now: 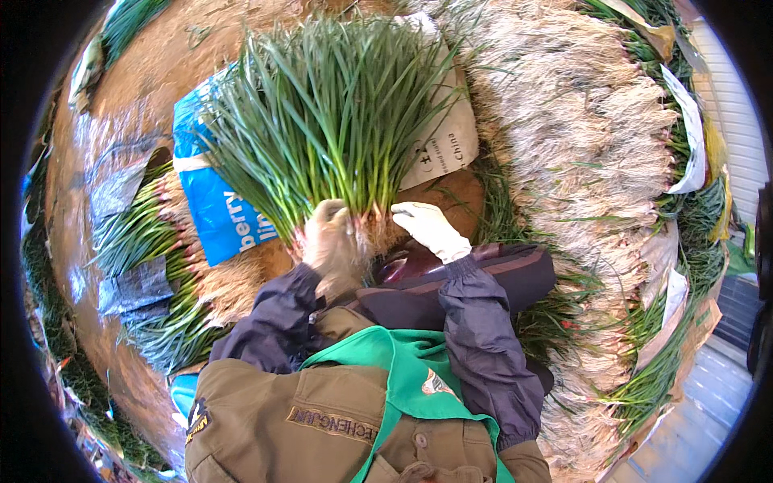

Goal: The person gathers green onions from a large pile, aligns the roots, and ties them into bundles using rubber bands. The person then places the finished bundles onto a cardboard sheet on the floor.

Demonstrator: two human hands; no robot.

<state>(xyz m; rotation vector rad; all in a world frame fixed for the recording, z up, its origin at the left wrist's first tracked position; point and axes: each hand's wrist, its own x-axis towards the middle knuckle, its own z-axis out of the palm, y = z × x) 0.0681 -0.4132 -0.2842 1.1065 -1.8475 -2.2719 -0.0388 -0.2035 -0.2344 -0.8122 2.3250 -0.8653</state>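
A large bundle of green leafy stalks, like scallions or garlic chives (338,115), lies fanned out before me, leaves pointing away and pale rooted ends towards me. My left hand (331,238), in a pale glove and blurred, is at the lower ends of the stalks with its fingers bent; its grip cannot be made out. On the other side of the root ends, my right hand (426,226), in a white glove, has its fingertips close beside the stalks. Beneath the bundle are a blue printed bag (208,208) and a white printed sack (456,133).
Rows of rooted stalks (574,151) are heaped along the right side, partly covered by white wrapping (688,139). At the left, a smaller pile (145,223) has dark sheet pieces (136,290) on it. Brown ground (133,90) shows at the upper left.
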